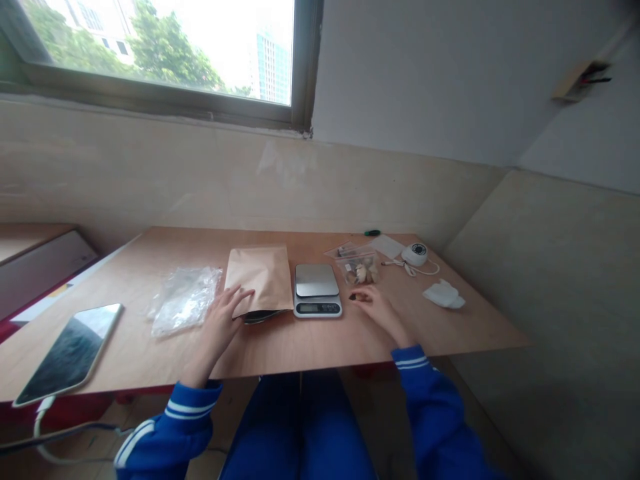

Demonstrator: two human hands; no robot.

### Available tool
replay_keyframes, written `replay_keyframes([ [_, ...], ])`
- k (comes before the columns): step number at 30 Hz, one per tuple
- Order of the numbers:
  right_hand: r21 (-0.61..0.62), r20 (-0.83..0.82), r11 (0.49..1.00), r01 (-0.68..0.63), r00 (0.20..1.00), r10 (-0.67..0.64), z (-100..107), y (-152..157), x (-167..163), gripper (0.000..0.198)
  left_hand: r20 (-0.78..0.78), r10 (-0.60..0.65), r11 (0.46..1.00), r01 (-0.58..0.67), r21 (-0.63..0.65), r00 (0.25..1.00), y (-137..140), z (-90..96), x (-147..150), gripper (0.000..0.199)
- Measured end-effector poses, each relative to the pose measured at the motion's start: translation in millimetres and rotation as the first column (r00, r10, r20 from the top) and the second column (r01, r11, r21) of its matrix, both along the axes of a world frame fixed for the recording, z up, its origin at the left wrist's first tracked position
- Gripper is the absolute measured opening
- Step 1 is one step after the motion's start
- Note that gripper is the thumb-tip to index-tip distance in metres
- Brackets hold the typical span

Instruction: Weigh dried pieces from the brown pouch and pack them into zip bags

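My left hand (225, 315) rests with fingers apart on the lower left part of a brown paper pouch (260, 273). The pouch lies flat, its dark mouth facing me. Right of it stands a small digital kitchen scale (317, 283) with a bare metal plate; I cannot read its display. Just right of the scale, my right hand (370, 302) pinches a small dark piece (353, 297) between thumb and fingertips; its kind is too small to make out. Behind that hand lies a clear zip bag (361, 269) with pale, lumpy pieces in it.
A crumpled clear plastic bag (185, 300) and a plugged-in phone (70, 353) lie at the left. On the right are a white dome camera (415, 253) with its cable and a crumpled white tissue (444, 294). A green-handled tool (373, 233) lies at the table's back edge.
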State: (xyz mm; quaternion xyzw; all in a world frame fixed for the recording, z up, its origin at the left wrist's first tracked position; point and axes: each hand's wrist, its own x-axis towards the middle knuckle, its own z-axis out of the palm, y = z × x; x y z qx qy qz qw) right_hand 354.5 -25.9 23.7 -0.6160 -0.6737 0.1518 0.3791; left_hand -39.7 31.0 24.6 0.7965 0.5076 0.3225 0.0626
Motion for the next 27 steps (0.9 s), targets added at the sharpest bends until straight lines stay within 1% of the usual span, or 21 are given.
replay_keyframes([
  [2, 0.067, -0.056, 0.997, -0.050, 0.997, 0.053, 13, 24, -18, 0.021, -0.018, -0.015, 0.999, 0.014, -0.032, 1.000, 5, 4.5, 0, 0.042],
  [3, 0.092, -0.054, 0.994, -0.067, 0.996, 0.072, 18, 37, -28, 0.022, -0.021, -0.002, 0.999, 0.001, -0.044, 1.000, 6, 8.1, 0, 0.041],
  [4, 0.104, -0.032, 0.991, -0.083, 0.996, 0.087, 22, 50, -38, 0.021, -0.026, 0.020, 0.999, -0.022, -0.050, 0.999, 5, 12.4, 1, 0.040],
  [6, 0.105, 0.057, 0.991, -0.081, 0.996, 0.075, 27, 72, -57, 0.016, -0.043, 0.057, 0.998, -0.059, -0.033, 0.997, 0, 22.8, 3, 0.037],
  [8, 0.098, 0.125, 0.993, -0.067, 0.991, 0.054, 31, 81, -76, 0.013, -0.058, 0.074, 0.997, -0.073, 0.021, 0.996, -5, 34.4, 5, 0.034],
  [9, 0.120, 0.135, 0.991, -0.060, 0.990, 0.043, 34, 80, -86, 0.014, -0.064, 0.082, 0.996, -0.078, 0.052, 0.995, -7, 40.4, 6, 0.033],
  [11, 0.235, 0.088, 0.970, -0.056, 0.995, 0.036, 45, 67, -108, 0.013, -0.073, 0.098, 0.991, -0.091, 0.099, 0.992, -9, 52.0, 7, 0.032],
  [12, 0.329, 0.048, 0.942, -0.061, 0.998, 0.048, 51, 56, -120, 0.014, -0.076, 0.103, 0.989, -0.094, 0.113, 0.992, -9, 57.5, 8, 0.032],
  [13, 0.412, -0.003, 0.908, -0.081, 0.996, 0.090, 59, 44, -133, 0.017, -0.079, 0.102, 0.989, -0.092, 0.119, 0.992, -8, 62.7, 9, 0.032],
  [14, 0.476, -0.018, 0.871, -0.120, 0.989, 0.146, 65, 32, -146, 0.020, -0.083, 0.102, 0.989, -0.092, 0.120, 0.991, -8, 67.6, 11, 0.032],
  [15, 0.511, 0.031, 0.833, -0.214, 0.973, 0.231, 71, 22, -158, 0.020, -0.090, 0.108, 0.988, -0.097, 0.119, 0.990, -7, 71.9, 13, 0.031],
  [16, 0.507, 0.127, 0.791, -0.342, 0.938, 0.324, 75, 15, -170, 0.021, -0.097, 0.126, 0.987, -0.114, 0.117, 0.987, -7, 75.7, 16, 0.031],
  [17, 0.478, 0.223, 0.765, -0.431, 0.902, 0.369, 78, 10, -180, 0.022, -0.099, 0.160, 0.982, -0.148, 0.119, 0.982, -7, 78.8, 19, 0.030],
  [18, 0.423, 0.317, 0.761, -0.492, 0.867, 0.385, 79, 7, -189, 0.022, -0.092, 0.202, 0.974, -0.190, 0.126, 0.975, -8, 81.2, 22, 0.029],
  [19, 0.353, 0.393, 0.781, -0.514, 0.840, 0.375, 77, 7, -196, 0.022, -0.072, 0.248, 0.962, -0.237, 0.137, 0.966, -8, 82.9, 25, 0.028],
  [20, 0.280, 0.448, 0.821, -0.498, 0.824, 0.347, 75, 8, -201, 0.023, -0.041, 0.289, 0.948, -0.280, 0.150, 0.956, -9, 83.7, 28, 0.028],
  [22, 0.132, 0.512, 0.901, -0.414, 0.807, 0.296, 69, 12, -210, 0.026, 0.023, 0.337, 0.927, -0.336, 0.168, 0.941, -12, 83.0, 34, 0.028],
  [23, 0.070, 0.523, 0.926, -0.372, 0.804, 0.284, 66, 14, -213, 0.026, 0.044, 0.346, 0.922, -0.348, 0.172, 0.937, -13, 81.5, 36, 0.028],
  [25, 0.007, 0.491, 0.954, -0.298, 0.833, 0.257, 62, 21, -220, 0.026, 0.067, 0.336, 0.922, -0.343, 0.178, 0.939, -17, 77.0, 41, 0.029],
  [27, 0.001, 0.400, 0.971, -0.238, 0.890, 0.218, 59, 31, -228, 0.030, 0.085, 0.307, 0.929, -0.318, 0.191, 0.948, -20, 71.4, 44, 0.029],
])
